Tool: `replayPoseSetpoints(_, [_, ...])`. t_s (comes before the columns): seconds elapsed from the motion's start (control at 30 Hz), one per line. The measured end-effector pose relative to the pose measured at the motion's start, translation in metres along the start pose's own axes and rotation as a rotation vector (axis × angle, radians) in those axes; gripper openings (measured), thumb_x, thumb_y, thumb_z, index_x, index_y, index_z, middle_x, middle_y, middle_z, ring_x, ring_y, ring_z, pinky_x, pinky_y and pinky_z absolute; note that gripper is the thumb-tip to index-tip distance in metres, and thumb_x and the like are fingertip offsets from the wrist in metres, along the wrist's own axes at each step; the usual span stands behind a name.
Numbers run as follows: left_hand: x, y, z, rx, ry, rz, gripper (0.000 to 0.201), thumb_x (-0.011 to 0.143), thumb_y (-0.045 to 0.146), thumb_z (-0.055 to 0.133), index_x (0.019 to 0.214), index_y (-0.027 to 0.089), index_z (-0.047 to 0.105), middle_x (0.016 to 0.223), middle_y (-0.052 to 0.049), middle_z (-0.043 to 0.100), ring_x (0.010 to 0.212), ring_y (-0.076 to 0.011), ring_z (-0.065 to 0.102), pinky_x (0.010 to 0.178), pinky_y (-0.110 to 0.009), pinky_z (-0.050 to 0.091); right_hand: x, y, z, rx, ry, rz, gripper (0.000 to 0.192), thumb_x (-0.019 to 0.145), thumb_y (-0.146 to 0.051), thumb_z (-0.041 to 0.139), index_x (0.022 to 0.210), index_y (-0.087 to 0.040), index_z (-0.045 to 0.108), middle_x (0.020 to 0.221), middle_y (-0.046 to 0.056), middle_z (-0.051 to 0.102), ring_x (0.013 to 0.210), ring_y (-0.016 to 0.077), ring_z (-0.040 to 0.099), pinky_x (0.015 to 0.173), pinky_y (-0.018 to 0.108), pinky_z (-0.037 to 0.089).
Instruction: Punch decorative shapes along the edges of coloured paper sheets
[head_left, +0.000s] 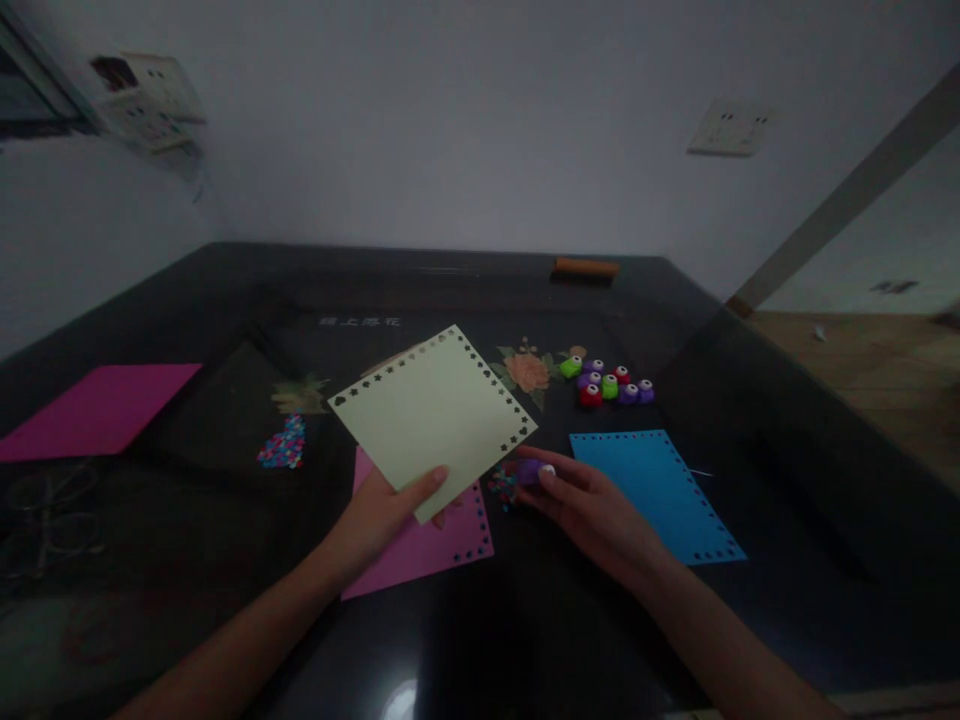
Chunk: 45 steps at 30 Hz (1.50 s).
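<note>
Pinched at its near corner, a pale cream sheet of paper (442,405) is held up by my left hand (394,505). Small shapes are punched along its two far edges. My right hand (581,495) grips a purple craft paper punch (529,471) with a white button, close to the sheet's right corner but apart from it. Just left of those fingers lies a small heap of punched paper bits (503,486) on the dark table. Beneath the cream sheet, partly covered, is a pink sheet (405,560) with punched edges.
A blue punched sheet (652,490) lies to the right. Several green, purple and red punches (609,387) cluster behind it. At left are a magenta sheet (105,410) and a confetti pile (285,443). A brown cylindrical object (585,268) rests at the table's back edge, near the wall.
</note>
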<state>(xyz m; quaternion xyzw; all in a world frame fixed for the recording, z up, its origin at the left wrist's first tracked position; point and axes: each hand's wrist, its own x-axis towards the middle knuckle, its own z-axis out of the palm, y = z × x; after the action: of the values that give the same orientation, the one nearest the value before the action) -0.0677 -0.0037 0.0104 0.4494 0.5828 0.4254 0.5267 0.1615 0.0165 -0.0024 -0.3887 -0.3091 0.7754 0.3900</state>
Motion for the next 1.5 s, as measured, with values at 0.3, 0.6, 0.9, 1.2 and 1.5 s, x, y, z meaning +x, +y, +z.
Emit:
replayPoseSetpoints(0.3, [-0.004,0.006,0.0,0.176,-0.04,0.042,0.025,0.073,0.042,0.063,0.071,0.017,0.065,0.062,-0.008,0.071,0.058,-0.0235,0.068,0.06,-0.035,0.058,-0.005,-0.002,0.005,-0.001,0.03,0.054,0.051,0.058,-0.022,0.085,0.105,-0.021,0.064,0.101,0.005,0.069,0.089,0.0191,0.067,0.081,0.036,0.053])
replayPoseSetpoints(0.6, [-0.003,0.006,0.001,0.272,0.045,0.102,0.03,0.069,0.043,0.063,0.083,0.017,0.064,0.078,-0.01,0.074,0.071,-0.0259,0.07,0.069,-0.039,0.058,-0.007,-0.003,0.007,-0.025,0.012,0.043,0.036,0.06,-0.023,0.084,0.093,-0.02,0.07,0.094,0.004,0.07,0.082,0.0153,0.066,0.064,0.024,0.052])
replayPoseSetpoints(0.9, [-0.003,0.001,0.0,0.338,0.027,0.074,0.028,0.071,0.046,0.059,0.074,0.019,0.065,0.068,-0.009,0.072,0.077,-0.028,0.07,0.082,-0.045,0.054,-0.007,-0.005,0.008,-0.027,0.056,0.009,0.047,0.06,-0.026,0.083,0.104,-0.024,0.064,0.094,0.002,0.069,0.073,0.0109,0.061,0.05,0.018,0.04])
replayPoseSetpoints(1.2, [0.001,0.018,0.01,0.357,0.189,0.136,0.028,0.071,0.046,0.061,0.079,0.019,0.065,0.068,-0.006,0.071,0.097,-0.0296,0.066,0.094,-0.046,0.047,-0.007,-0.008,0.008,-0.06,0.031,-0.079,0.037,0.061,-0.024,0.082,0.096,-0.021,0.069,0.088,0.001,0.068,0.071,0.01,0.059,0.056,0.021,0.04])
replayPoseSetpoints(1.5, [-0.001,0.012,0.043,0.297,0.137,0.201,0.035,0.077,0.04,0.055,0.102,0.016,0.064,0.097,-0.01,0.072,0.11,-0.0263,0.06,0.103,-0.045,0.039,-0.01,-0.01,0.008,0.046,0.045,-0.085,0.039,0.065,-0.028,0.08,0.102,-0.023,0.069,0.085,0.003,0.068,0.07,0.0127,0.061,0.062,0.026,0.048])
